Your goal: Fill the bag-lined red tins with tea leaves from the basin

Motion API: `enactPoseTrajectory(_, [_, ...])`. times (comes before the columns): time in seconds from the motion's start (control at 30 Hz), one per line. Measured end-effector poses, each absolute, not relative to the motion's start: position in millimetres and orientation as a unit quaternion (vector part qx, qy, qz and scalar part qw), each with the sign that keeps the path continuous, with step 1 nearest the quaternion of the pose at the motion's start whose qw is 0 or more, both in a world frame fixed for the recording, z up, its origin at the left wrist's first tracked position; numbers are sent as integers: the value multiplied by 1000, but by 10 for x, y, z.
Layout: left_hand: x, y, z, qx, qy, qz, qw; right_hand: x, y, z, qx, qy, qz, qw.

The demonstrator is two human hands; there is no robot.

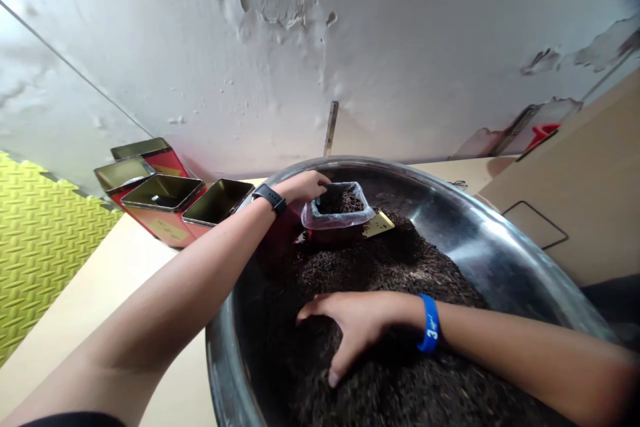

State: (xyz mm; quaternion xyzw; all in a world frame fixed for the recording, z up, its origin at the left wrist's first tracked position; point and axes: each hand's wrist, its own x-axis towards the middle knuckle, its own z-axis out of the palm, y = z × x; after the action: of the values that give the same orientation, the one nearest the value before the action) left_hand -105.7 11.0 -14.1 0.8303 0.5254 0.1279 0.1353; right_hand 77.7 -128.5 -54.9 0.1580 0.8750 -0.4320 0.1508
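A large metal basin holds a heap of dark, dry shreds that look like loose tea leaves. Inside it, at the back left, stands a tin lined with a clear plastic bag, with the same leaves in it. My left hand, wearing a black watch, grips the tin's left rim. Low over the heap in front is my right hand, thumb and index finger spread apart, the other fingers partly hidden. A blue wristband circles that wrist. Beside the tin a yellow flat piece pokes out of the leaves.
Several open red tins stand left of the basin on a pale table. A yellow foam mat lies beyond. Behind is a white wall with peeling paint. A light brown box or board stands at right.
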Motion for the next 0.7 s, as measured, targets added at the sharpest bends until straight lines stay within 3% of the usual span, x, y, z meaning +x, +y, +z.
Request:
enactPoseTrajectory(0.13, [-1052,103,-135,826,530,124,144,734,-1299,-577,192,872,-416,172])
enactPoseTrajectory(0.3, [-1062,111,-147,836,512,132,144,797,-1101,-423,246,898,-363,36])
enactPoseTrajectory(0.4, [-1066,110,-154,843,500,135,145,866,-996,-311,278,905,-322,1])
enactPoseTrajectory(0.47, [-1065,105,-152,846,493,136,149,894,-983,-244,281,909,-306,22])
enactPoseTrajectory(0.6, [-1055,87,-130,845,492,137,159,888,-1065,-142,222,907,-327,147])
enactPoseTrajectory(0.7, [-1038,61,-98,848,479,139,179,886,-1101,-107,233,921,-278,143])
